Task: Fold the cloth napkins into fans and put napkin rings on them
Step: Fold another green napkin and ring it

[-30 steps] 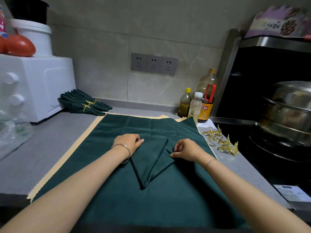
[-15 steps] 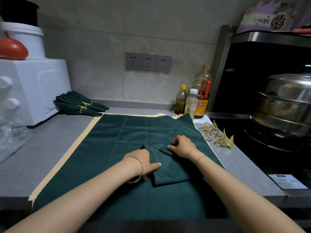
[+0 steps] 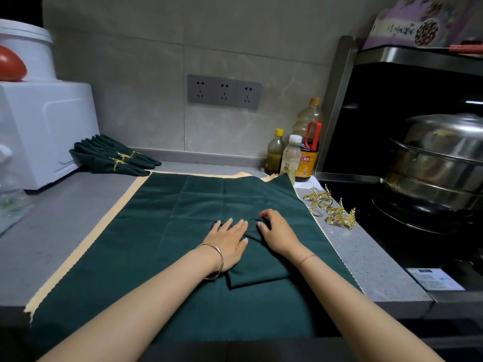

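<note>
Folded napkin (image 3: 257,270): mid spread green cloth (image 3: 156,244), long axis near-to-far, broad end nearest.
Left hand (image 3: 230,239): flat, fingers straight, pressing the napkin's left side.
Right hand (image 3: 277,231): curled fingers pinching its far end.
Gold napkin rings (image 3: 332,210): just right of the cloth.
Finished napkin fans (image 3: 115,159): beyond its far-left corner.

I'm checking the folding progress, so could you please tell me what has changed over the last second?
The left hand folded the near point of the napkin away from the person, then moved on top and now presses it flat. The right hand kept pinching the far end. The finished napkins and gold rings stayed put.
</note>
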{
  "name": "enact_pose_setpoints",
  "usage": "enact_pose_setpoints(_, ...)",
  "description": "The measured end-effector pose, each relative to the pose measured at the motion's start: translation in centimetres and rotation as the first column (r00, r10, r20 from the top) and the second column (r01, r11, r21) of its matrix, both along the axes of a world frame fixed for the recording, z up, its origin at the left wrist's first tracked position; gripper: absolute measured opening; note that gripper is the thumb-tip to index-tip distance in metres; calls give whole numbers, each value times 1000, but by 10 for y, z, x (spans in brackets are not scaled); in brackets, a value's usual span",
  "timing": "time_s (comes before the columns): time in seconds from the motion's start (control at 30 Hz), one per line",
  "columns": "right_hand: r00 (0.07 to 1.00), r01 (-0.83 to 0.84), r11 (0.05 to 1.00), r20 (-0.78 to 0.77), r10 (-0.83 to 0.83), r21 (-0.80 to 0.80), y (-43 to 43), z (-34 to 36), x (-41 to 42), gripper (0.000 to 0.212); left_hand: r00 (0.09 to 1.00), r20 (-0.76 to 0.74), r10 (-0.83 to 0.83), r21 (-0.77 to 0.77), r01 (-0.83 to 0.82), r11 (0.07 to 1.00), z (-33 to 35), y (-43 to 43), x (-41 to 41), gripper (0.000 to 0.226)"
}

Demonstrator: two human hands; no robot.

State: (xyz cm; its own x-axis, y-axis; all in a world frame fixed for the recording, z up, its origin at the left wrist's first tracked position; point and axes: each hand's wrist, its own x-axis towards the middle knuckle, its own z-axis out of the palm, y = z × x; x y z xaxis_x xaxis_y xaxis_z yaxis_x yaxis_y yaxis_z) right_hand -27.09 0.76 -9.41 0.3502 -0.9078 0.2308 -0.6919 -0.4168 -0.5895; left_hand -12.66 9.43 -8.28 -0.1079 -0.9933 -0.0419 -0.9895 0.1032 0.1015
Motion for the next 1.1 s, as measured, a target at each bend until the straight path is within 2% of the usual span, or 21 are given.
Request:
enact_pose_setpoints(0.1, 971, -135, 986, 214, 111, 101, 6, 11, -11, 36, 1000, -17, 0, 0, 0, 1000, -2, -1, 0, 54)
enact_pose_setpoints(0.17, 954, -227, 966, 228, 195, 123, 15, 20, -21, 42, 1000, -19, 2, -5, -2, 1000, -4, -2, 0, 54)
enact_pose_setpoints(0.4, 949, -305, 949, -56, 310, 78, 45, 20, -65, 43, 999, -37, 6, -4, -6, 1000, -6, -2, 0, 54)
enact_pose_setpoints(0.57, 951, -290, 957, -104, 291, 24, 68, 15, -99, 47, 999, -48, 0, 7, 1, 1000, -8, -2, 2, 54)
enact_pose_setpoints(0.7, 960, -263, 965, -103, 259, -19, 83, 10, -116, 41, 998, -62, -11, -7, 10, 1000, -9, -2, 3, 54)
enact_pose_setpoints(0.8, 949, -281, 957, -165, 267, -70, 90, 13, -116, 28, 990, -140, -31, -29, 27, 999, -6, 1, 5, 55)
enact_pose_setpoints(0.9, 922, -317, 941, -271, 276, -121, 94, 16, -111, 37, 969, -226, -104, -95, 85, 992, 2, 11, 12, 66)
enact_pose_setpoints(1.0, 888, -348, 921, -376, 263, -177, 94, 16, -106, 42, 966, -163, -199, -173, 171, 970, 16, 33, 19, 92)
enact_pose_setpoints(1.1, 875, -355, 909, -419, 242, -217, 94, 17, -103, 40, 965, -55, -257, -150, 247, 957, 22, 60, 22, 94)
